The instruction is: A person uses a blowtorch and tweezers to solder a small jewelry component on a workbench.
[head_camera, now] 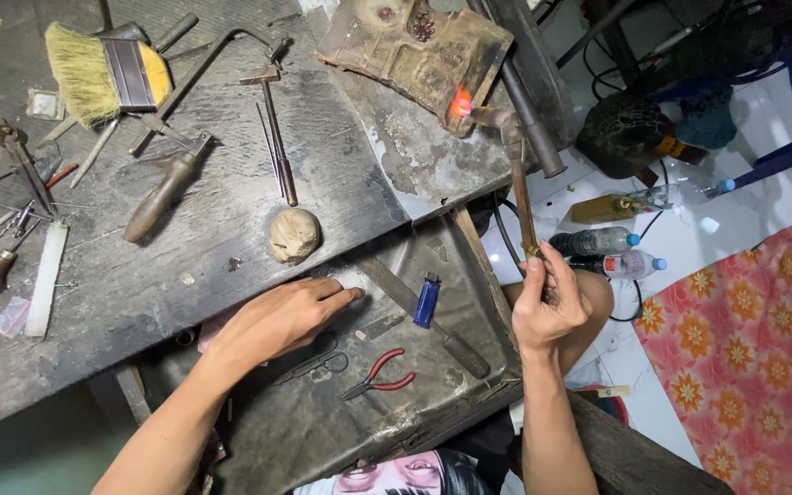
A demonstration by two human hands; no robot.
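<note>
My right hand (550,307) grips the handle of a brass gas torch (517,174) held upright. Its nozzle points at a charred soldering block (414,50) on the bench's far edge, where a small orange glow (460,103) burns. My left hand (286,316) rests palm down with fingers together on the front edge of the worn dark workbench (231,211), holding nothing. Just below it, in the metal drawer tray (368,422), lie scissors (313,362) and red-handled pliers (379,374). A blue lighter (426,300) sits to the right of the left hand.
On the bench lie a yellow brush (107,78), a jeweller's saw frame (199,87), a small hammer (275,128), a round wooden knob (293,234), gravers and files (20,220). Plastic bottles (611,252) stand on the floor beside a red flowered cloth (753,348).
</note>
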